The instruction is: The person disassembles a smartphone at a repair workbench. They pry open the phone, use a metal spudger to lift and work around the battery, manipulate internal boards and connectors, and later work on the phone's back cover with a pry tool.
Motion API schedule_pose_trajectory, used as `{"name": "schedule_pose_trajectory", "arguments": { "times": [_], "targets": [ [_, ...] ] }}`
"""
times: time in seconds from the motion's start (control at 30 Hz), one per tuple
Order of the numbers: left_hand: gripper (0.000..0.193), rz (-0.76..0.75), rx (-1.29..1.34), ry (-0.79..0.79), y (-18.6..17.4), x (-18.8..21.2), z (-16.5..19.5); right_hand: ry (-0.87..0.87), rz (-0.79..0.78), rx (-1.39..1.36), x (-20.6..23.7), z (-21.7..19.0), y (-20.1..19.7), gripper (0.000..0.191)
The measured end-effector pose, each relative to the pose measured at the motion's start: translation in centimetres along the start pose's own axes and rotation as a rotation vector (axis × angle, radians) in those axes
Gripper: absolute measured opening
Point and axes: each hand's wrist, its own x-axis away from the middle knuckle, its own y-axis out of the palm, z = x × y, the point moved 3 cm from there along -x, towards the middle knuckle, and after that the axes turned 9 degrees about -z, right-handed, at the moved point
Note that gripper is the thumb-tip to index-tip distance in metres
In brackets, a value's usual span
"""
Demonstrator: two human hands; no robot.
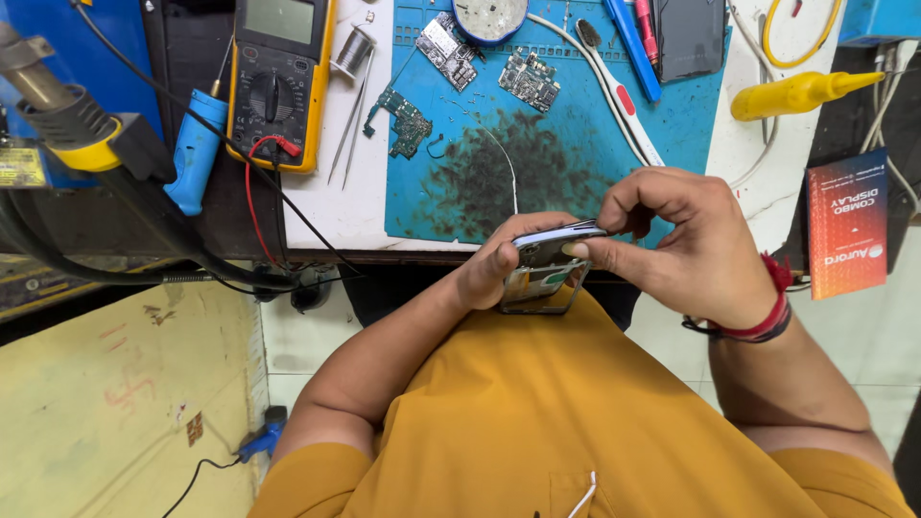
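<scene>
White workbench [336, 206] carries a stained blue rubber mat [576, 144] at the far side. On the mat lie three small green circuit boards [408, 123], a white toothbrush [614, 91] and a round blue dish [490, 17] with small grey bits in it. Left of the mat sits a yellow multimeter [278, 82]. Near the bench edge, the left hand [494, 264] and right hand [672, 240] together hold an opened phone frame [547, 273], fingers curled closed around its top edge.
</scene>
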Motion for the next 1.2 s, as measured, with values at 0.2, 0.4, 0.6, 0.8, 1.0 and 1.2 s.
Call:
{"name": "schedule_pose_trajectory", "arguments": {
  "times": [0.2, 0.4, 0.6, 0.8, 1.0, 1.2],
  "targets": [
    [0.108, 0.013, 0.017, 0.015, 0.4, -0.9, 0.2, -0.015, -0.084, 0.064, -0.9, -0.2, -1.2, 0.024],
    [0.107, 0.028, -0.037, 0.031, 0.4, -1.6, -0.3, -0.008, -0.119, 0.078, -1.2, -0.3, -2.1, 0.025],
    [0.104, 0.007, -0.07, 0.044, 0.3, -2.5, -0.1, 0.001, -0.136, 0.327, -1.7, -1.5, -3.3, 0.027],
    [0.099, 0.027, -0.075, 0.046, 0.2, -2.8, -0.3, -0.05, -0.214, 0.414, -2.7, -2.3, -3.7, 0.022],
    [0.095, 0.055, 0.068, 0.018, -1.2, -3.2, -3.0, -0.116, -0.271, 0.489, -3.7, -2.3, -4.1, 0.032],
    [0.088, 0.111, 0.434, 0.0, -1.6, -3.9, -4.1, -0.08, -0.209, 0.416, -4.6, -1.7, -4.1, 0.025]
  ]
}}
